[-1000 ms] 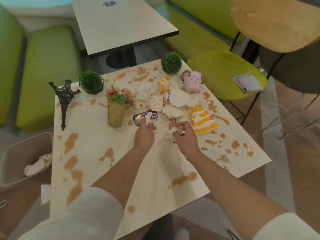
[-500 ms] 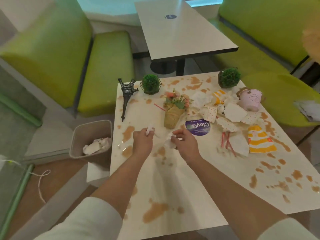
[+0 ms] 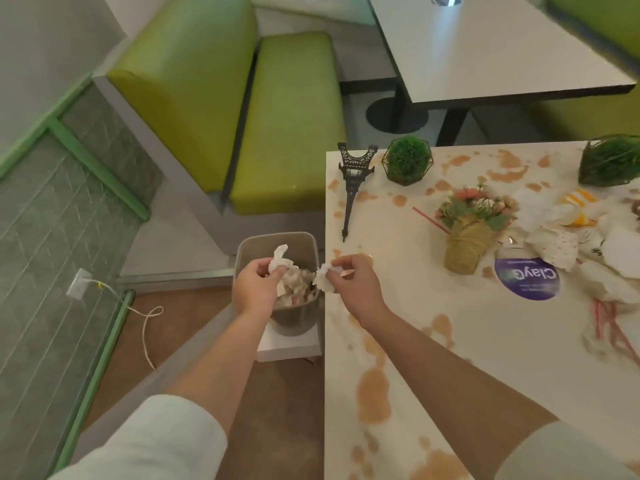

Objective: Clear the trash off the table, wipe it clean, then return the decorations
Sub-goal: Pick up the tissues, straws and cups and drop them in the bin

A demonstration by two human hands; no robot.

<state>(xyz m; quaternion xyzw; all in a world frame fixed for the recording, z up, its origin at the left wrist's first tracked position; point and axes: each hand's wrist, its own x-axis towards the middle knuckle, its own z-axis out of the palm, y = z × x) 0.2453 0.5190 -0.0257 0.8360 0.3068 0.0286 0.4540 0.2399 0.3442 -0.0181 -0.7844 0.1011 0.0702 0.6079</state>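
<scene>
We hold two crumpled white scraps of trash. The left scrap [image 3: 280, 259] is pinched in the curled fingers of our left hand [image 3: 256, 285], directly above the open mouth of the bin [image 3: 242, 251], which stands on the floor just beside the bench's [image 3: 408, 341] left edge and already holds crumpled paper. The right wad [image 3: 325, 280] is pinched between thumb and fingers of our right hand [image 3: 353, 282], which sits at the bench's edge, so the wad hangs about over the bin's right rim.

The relation that counts is vertical: the bin lies straight below the left scrap, and slightly left of and below the right wad. Our left hand is the nearer one and, we judge, could let go at once; the right probably needs a small shift left first, or its wad may land on the rim or the floor.

The left scrap is elongated, its long axis roughly upright with a tail pointing up. The right wad is a ball with no clear axis.

Further right on the stained bench lie more trash [image 3: 561, 247], red straws [image 3: 606, 320], a round purple lid [image 3: 528, 278], and the decorations: a dark tower model [image 3: 353, 181], a green ball plant [image 3: 408, 164] and a flower basket [image 3: 469, 226].
</scene>
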